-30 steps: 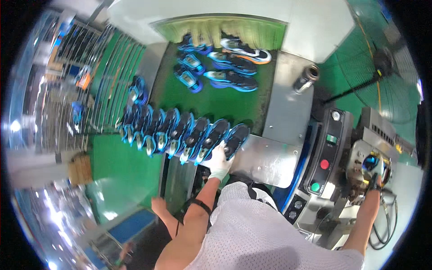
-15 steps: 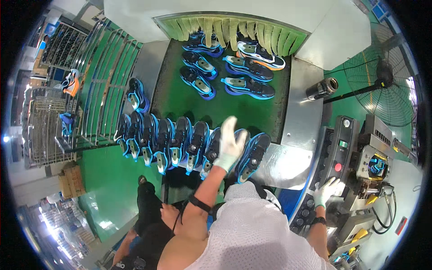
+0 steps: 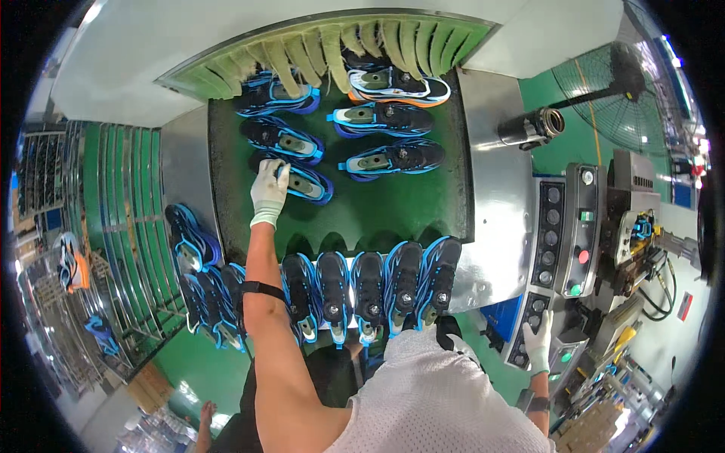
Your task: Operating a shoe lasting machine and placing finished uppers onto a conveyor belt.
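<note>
My left hand (image 3: 269,189), in a white glove, reaches over the green conveyor belt (image 3: 370,215) and grips the nearest left shoe (image 3: 308,183), a black sneaker with blue trim and an olive insert at its heel. Part of that shoe is hidden under the hand. My right hand (image 3: 538,343), also gloved, rests at the edge of the control panel (image 3: 545,260) with its fingers apart. More black and blue shoes lie on the belt, among them a white and orange shoe (image 3: 400,89). A row of black sneakers (image 3: 368,291) stands along the belt's near edge.
Strip curtains (image 3: 332,57) hang over the belt's far end. A metal flask (image 3: 532,128) stands on the right ledge, near a fan (image 3: 623,90). Wire racks (image 3: 128,219) stand left; a pressing machine (image 3: 634,226) stands right. Another person is partly visible below.
My left hand has left the standing row and moved forward and left onto a shoe on the belt. My right hand stays by the panel. The whole view has shifted.
</note>
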Demonstrator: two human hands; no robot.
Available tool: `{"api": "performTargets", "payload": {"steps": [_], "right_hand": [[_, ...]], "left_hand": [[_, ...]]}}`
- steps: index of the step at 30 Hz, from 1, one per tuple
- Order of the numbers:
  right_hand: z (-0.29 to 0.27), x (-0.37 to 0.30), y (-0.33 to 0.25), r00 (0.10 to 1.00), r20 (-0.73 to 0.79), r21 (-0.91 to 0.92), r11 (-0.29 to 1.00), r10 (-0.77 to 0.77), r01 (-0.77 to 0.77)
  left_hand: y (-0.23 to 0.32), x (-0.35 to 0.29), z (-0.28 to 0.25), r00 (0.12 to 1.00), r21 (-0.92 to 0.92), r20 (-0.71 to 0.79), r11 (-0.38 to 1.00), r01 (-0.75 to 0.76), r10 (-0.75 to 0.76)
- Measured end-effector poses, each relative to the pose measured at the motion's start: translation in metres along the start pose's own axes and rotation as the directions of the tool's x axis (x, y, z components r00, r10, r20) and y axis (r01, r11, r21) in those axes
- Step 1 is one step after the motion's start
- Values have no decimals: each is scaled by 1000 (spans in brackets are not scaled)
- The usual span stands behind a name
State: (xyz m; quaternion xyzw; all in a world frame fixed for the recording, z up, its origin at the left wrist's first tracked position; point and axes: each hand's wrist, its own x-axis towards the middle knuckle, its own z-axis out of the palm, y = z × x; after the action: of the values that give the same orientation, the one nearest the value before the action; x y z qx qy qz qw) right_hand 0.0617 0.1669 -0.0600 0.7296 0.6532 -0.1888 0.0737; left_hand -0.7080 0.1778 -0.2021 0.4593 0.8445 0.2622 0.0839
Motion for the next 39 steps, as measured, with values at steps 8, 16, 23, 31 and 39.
{"api": "performTargets", "payload": {"steps": [8, 16, 23, 31, 39], "right_hand": [[-6, -18, -126, 980, 74, 572, 813, -187, 112], [-30, -25, -216, 828, -249, 273, 784, -502, 557], [-118, -112, -51, 944, -313, 548, 832, 102, 92], [-96, -251, 117, 666, -205, 975, 87, 717, 206], [-38, -349, 159, 490, 50, 639, -405, 870, 654]], "left_hand": [[110, -36, -42, 994, -156, -80, 984, -81, 69], [390, -143, 7, 597, -579, 283, 630, -518, 751], [614, -266, 0, 128, -855, 182, 221, -468, 975], [816, -445, -2, -193, -921, -276, -317, -228, 941], [932, -610, 232, 71, -811, 261, 258, -524, 963]]}}
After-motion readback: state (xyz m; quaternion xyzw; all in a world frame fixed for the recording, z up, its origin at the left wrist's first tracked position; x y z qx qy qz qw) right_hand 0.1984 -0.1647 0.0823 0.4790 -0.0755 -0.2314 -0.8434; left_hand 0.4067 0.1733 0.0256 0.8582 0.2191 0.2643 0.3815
